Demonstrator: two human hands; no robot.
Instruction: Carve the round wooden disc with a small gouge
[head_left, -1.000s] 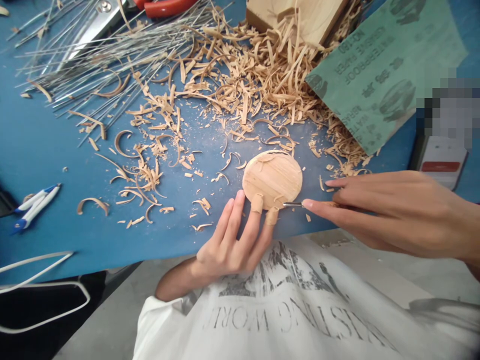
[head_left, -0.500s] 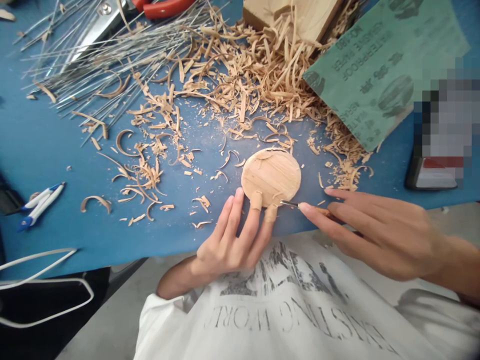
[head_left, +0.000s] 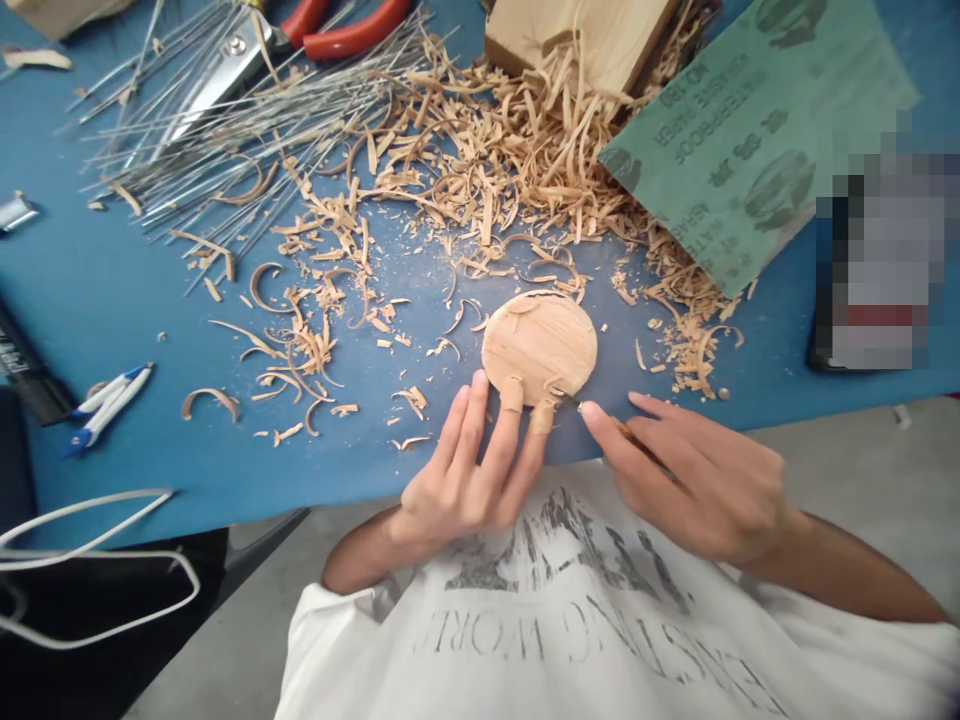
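A round, pale wooden disc (head_left: 538,345) lies on the blue table, with a thin curl lifted along its far rim. My left hand (head_left: 472,460) steadies its near edge with the fingers, two of which have tan wraps round their tips. In my right hand (head_left: 690,470) is a slim carving chisel (head_left: 645,442), its narrow metal tip meeting the disc's near right edge beside the wrapped fingertips. Small shavings cling to the disc there. The fingers of my right hand cover much of the chisel's handle.
Wood shavings (head_left: 525,180) heap beyond the disc, against a wooden block (head_left: 622,45). Green sandpaper (head_left: 750,150) lies at the right, near a blurred-out device (head_left: 874,290). Thin metal rods (head_left: 247,150) and red-handled shears (head_left: 352,38) lie at far left; pens (head_left: 109,405) and a white cable (head_left: 97,498) sit nearer.
My right hand has shifted left and turned, bringing the chisel's angle steeper against the disc edge. The left hand keeps its place on the disc. The whole view has shifted slightly.
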